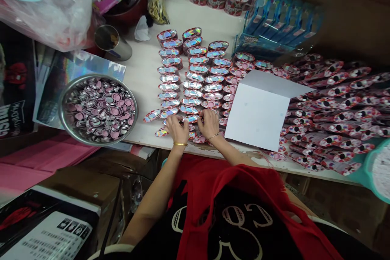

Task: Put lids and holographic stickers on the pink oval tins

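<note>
Small oval boxes (193, 68) with shiny iridescent tops and pink-red sides stand in several columns on the white table. At the near end of the middle column, my left hand (177, 130) has its fingers curled at the left end of one oval box (191, 119). My right hand (209, 123) is bent at that box's right end, so the box sits between both sets of fingertips. Parts of the fingers and the boxes beneath them are hidden. A tilted oval box (152, 115) lies to the left of my left hand.
A metal bowl (136, 107) of round pink-and-silver caps (105, 107) stands left. A folded white sheet (258, 109) rests over boxes at right, beside many pink packs (335, 103). Blue packages (274, 24) and a metal cup (117, 44) stand behind. The table edge (170, 146) is near my body.
</note>
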Demonstrator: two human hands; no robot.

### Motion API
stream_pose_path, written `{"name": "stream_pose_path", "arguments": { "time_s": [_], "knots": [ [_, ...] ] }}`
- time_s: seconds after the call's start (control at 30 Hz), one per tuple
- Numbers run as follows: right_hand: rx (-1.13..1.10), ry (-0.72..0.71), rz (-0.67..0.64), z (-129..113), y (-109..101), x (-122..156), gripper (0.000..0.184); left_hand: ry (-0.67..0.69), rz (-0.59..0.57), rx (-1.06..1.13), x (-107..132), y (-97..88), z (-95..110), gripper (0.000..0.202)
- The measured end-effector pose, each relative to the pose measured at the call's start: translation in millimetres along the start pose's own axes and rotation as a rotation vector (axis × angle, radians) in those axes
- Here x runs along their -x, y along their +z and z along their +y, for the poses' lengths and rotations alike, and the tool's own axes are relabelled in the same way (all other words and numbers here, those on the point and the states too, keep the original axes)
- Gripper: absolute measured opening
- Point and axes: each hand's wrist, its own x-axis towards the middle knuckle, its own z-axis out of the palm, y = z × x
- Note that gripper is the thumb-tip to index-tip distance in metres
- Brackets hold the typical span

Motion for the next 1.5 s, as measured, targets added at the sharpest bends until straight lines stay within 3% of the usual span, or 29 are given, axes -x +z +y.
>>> {"name": "stream_pose_path", "arguments": {
  "time_s": [0.1, 0.17, 0.23, 0.33, 0.43, 0.53, 0.6, 0.7, 0.77, 0.87, 0.97, 1.1, 1.27, 1.5],
  "knots": [
    [-0.001, -0.078, 0.047, 0.7, -24.7, -6.1, 0.036, 0.014, 0.049, 0.028, -5.8, -8.7, -0.3, 0.043],
    [0.048, -0.109, 0.156, 12.3, -58.5, -21.0, 0.043, 0.091, 0.079, 0.086, -16.6, -11.4, 4.0, 0.049],
    [0.135, -0.047, 0.313, 36.4, -101.5, -42.8, 0.052, 0.187, 0.089, 0.193, -34.5, -7.1, 17.7, 0.043],
    [0.283, 0.075, 0.448, 89.0, -162.3, -72.3, 0.058, 0.319, -0.005, 0.417, -68.6, 10.9, 62.9, 0.033],
    [0.402, 0.091, 0.321, 136.8, -188.9, -76.8, 0.037, 0.454, -0.146, 0.532, -99.2, 34.1, 125.4, 0.029],
    [0.412, 0.043, 0.133, 158.4, -176.3, -51.3, 0.024, 0.616, -0.259, 0.496, -118.1, 60.5, 176.0, 0.031],
    [0.37, -0.006, 0.094, 160.9, -158.1, -26.4, 0.024, 0.727, -0.37, 0.359, -120.9, 78.9, 194.1, 0.034],
    [0.283, -0.041, 0.087, 161.7, -133.7, 2.5, 0.029, 0.897, -0.55, 0.049, -109.3, 101.3, 200.3, 0.041],
    [0.217, -0.027, 0.089, 165.2, -124.3, 8.9, 0.04, 0.985, -0.612, -0.102, -95.9, 109.7, 196.8, 0.039],
    [0.167, 0.031, 0.148, 172.5, -122.2, -0.2, 0.049, 1.003, -0.59, -0.16, -80.1, 111.5, 190.8, 0.025],
    [0.17, 0.069, 0.209, 176.5, -130.3, -21.5, 0.047, 0.962, -0.586, -0.097, -76.8, 104.4, 189.2, 0.012],
    [0.053, 0.058, 0.124, 173.6, -141.7, -48.5, 0.032, 0.96, -0.602, -0.082, -82.7, 90.4, 191.9, 0.017],
    [-0.151, 0.048, 0.062, 163.6, -145.5, -67.8, 0.022, 1.026, -0.495, -0.07, -80.1, 82.0, 194.3, 0.023],
    [-0.365, 0.099, 0.064, 161.1, -146.4, -76.8, 0.025, 0.996, -0.351, -0.003, -56.1, 78.3, 184.1, 0.015]
  ]
}}
